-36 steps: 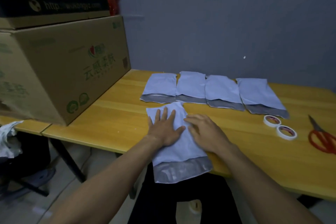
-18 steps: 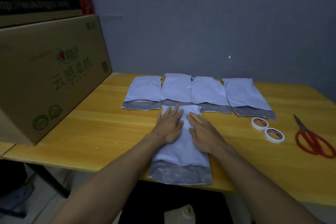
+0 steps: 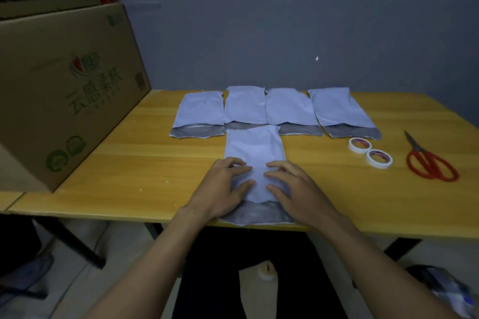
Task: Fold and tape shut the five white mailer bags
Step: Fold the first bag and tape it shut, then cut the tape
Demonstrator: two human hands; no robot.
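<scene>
Now both hands rest on the nearest mailer bag (image 3: 255, 153), which lies flat at the near edge of the table (image 3: 129, 163), with its grey open end (image 3: 256, 213) pointing toward the person. The left hand (image 3: 225, 186) presses the left side of the bag and the right hand (image 3: 293, 189) presses the right side. The fingers of both hands are spread and only lightly bent, so they press down and grip nothing. I judge that the hands keep the bag flat and steady so that the grey end can be folded over the white part. The other four mailer bags (image 3: 289, 109) lie in a row behind it, side by side, their grey ends also not yet folded. The tape rolls (image 3: 379, 158) and the red scissors (image 3: 427, 160) lie to the right, within easy reach of the right hand, probably ready for the sealing. A big cardboard box (image 3: 64, 90) stands on the left, apart from the work.
</scene>
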